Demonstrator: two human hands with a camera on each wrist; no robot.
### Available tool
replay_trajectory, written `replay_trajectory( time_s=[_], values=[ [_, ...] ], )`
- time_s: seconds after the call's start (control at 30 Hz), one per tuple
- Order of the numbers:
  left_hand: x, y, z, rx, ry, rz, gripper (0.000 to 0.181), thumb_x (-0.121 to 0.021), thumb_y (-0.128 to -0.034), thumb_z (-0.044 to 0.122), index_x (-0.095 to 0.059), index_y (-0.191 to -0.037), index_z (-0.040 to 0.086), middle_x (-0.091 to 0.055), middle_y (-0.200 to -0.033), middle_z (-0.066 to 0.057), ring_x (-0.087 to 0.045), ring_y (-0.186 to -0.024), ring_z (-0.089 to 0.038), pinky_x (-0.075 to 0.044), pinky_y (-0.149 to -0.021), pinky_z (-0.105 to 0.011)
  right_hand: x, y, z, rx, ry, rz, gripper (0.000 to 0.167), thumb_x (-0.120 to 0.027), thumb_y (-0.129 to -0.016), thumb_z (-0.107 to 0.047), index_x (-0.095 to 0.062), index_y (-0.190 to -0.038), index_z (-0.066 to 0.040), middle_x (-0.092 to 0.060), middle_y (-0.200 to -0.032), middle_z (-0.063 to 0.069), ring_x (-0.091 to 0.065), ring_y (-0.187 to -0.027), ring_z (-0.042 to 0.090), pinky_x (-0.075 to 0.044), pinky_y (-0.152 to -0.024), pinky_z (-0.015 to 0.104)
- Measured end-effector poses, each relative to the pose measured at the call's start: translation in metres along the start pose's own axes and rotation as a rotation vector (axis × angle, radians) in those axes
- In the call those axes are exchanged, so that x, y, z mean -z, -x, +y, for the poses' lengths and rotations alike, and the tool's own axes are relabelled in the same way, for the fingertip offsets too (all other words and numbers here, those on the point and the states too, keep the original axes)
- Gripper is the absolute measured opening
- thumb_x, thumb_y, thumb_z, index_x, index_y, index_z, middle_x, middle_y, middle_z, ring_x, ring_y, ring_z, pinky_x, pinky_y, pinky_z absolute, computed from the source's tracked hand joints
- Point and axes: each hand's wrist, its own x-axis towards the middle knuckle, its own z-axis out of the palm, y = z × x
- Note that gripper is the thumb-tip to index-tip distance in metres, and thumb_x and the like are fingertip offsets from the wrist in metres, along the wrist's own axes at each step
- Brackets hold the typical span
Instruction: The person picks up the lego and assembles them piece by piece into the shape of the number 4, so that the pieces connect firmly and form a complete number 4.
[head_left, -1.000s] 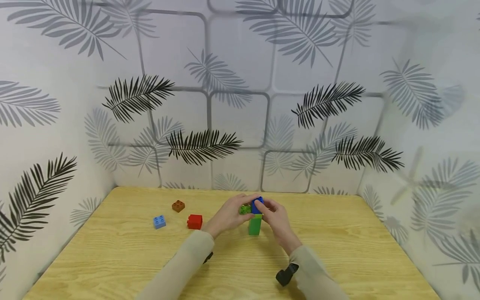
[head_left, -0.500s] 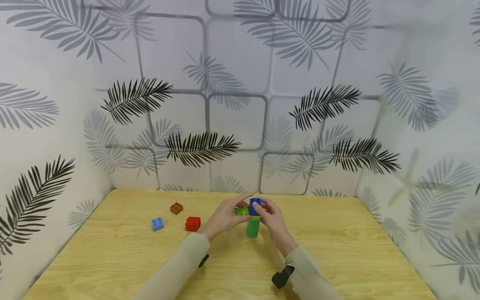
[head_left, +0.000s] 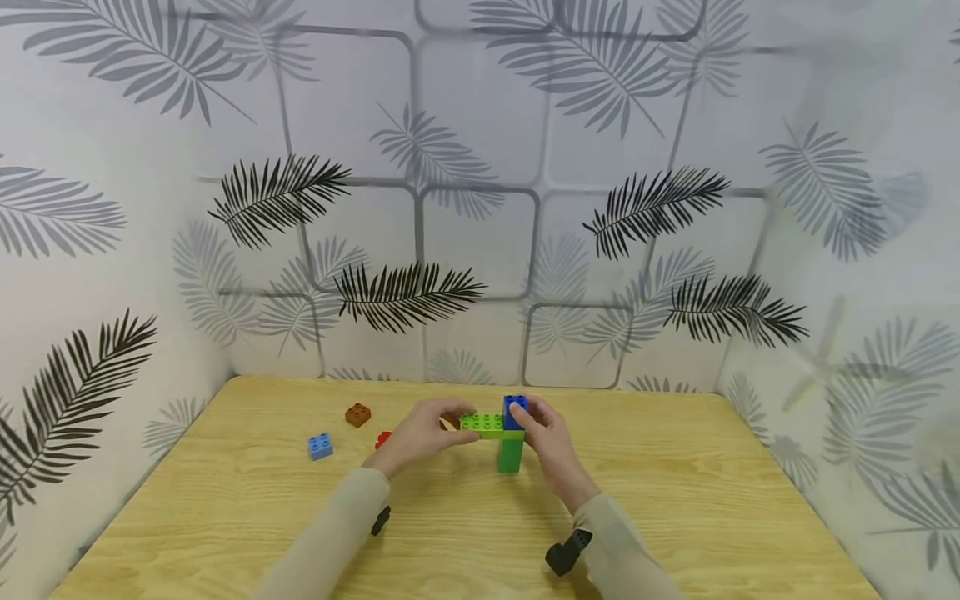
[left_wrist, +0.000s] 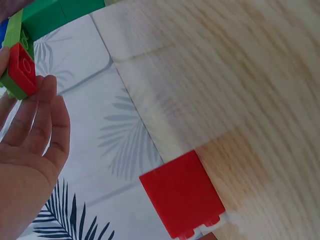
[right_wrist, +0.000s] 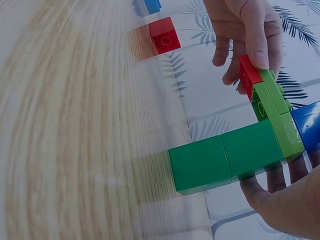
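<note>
A tower of two dark green bricks point(head_left: 510, 454) stands upright on the table. Across its top a light green row point(head_left: 482, 425) of studded pieces sticks out to the left, with a blue brick point(head_left: 512, 422) above the tower. Under the row's outer end sits a small red brick point(right_wrist: 248, 75). My left hand point(head_left: 422, 430) pinches that outer end between thumb and fingers, close to the red brick. The right hand point(head_left: 553, 435) grips the blue brick, thumb in front; its fingers pass behind the tower in the right wrist view.
Left of the tower, a loose red brick point(left_wrist: 182, 195) lies on its side on the wooden table point(head_left: 660, 500), partly behind the left hand in the head view. Further left are a light blue brick point(head_left: 320, 447) and a brown brick point(head_left: 357, 414). A patterned wall closes off the back.
My left hand has slid left, away from the blue brick to the light green row's outer end, uncovering more of it. The right hand has kept its hold on the blue brick.
</note>
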Motion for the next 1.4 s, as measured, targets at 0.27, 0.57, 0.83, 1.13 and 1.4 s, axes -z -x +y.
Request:
replay_trajectory(
  time_s=[0.27, 0.57, 0.83, 1.13, 1.4],
  values=[
    [0.009, 0.003, -0.003, -0.002, 0.009, -0.002, 0.037, -0.076, -0.0861, 0.032, -0.071, -0.119, 0.015, -0.071, -0.105, 0.001, -0.064, -0.089, -0.013, -0.054, -0.071, -0.026, 0.001, 0.0, -0.001, 0.0, 0.0, -0.004, 0.048, -0.063, -0.097, -0.033, -0.054, -0.134, -0.003, -0.06, -0.118, 0.007, -0.058, -0.103, 0.014, -0.046, -0.103, 0.042],
    [0.016, 0.01, -0.014, -0.009, -0.007, 0.003, 0.036, -0.074, -0.0876, 0.036, -0.071, -0.118, 0.016, -0.072, -0.106, -0.001, -0.064, -0.09, -0.01, -0.054, -0.082, -0.031, 0.002, 0.001, 0.001, 0.002, -0.002, -0.01, 0.047, -0.063, -0.097, -0.032, -0.055, -0.133, -0.002, -0.061, -0.114, 0.005, -0.058, -0.102, 0.013, -0.047, -0.101, 0.041],
    [0.035, 0.019, -0.029, 0.076, 0.013, -0.045, 0.032, -0.075, -0.0875, 0.029, -0.07, -0.117, 0.017, -0.071, -0.106, -0.005, -0.063, -0.093, -0.014, -0.053, -0.084, -0.039, 0.002, 0.0, 0.001, 0.005, 0.005, -0.013, 0.048, -0.062, -0.097, -0.032, -0.054, -0.134, -0.003, -0.061, -0.119, 0.009, -0.058, -0.104, 0.014, -0.044, -0.105, 0.046],
    [0.06, 0.033, -0.051, 0.199, -0.008, -0.082, 0.036, -0.076, -0.0856, 0.015, -0.069, -0.12, 0.007, -0.07, -0.114, -0.005, -0.063, -0.11, -0.026, -0.049, -0.097, -0.048, 0.002, -0.002, 0.003, 0.005, 0.007, -0.019, 0.046, -0.063, -0.097, -0.033, -0.056, -0.133, -0.005, -0.062, -0.118, 0.008, -0.058, -0.103, 0.013, -0.045, -0.105, 0.045],
    [0.068, 0.039, -0.066, 0.249, 0.044, -0.177, 0.042, -0.078, -0.0796, 0.003, -0.067, -0.12, 0.003, -0.068, -0.117, -0.011, -0.062, -0.108, -0.026, -0.05, -0.094, -0.044, 0.002, -0.001, 0.004, 0.0, 0.019, -0.002, 0.045, -0.062, -0.097, -0.032, -0.056, -0.133, -0.004, -0.062, -0.114, 0.006, -0.058, -0.1, 0.012, -0.045, -0.104, 0.045]
  ],
)
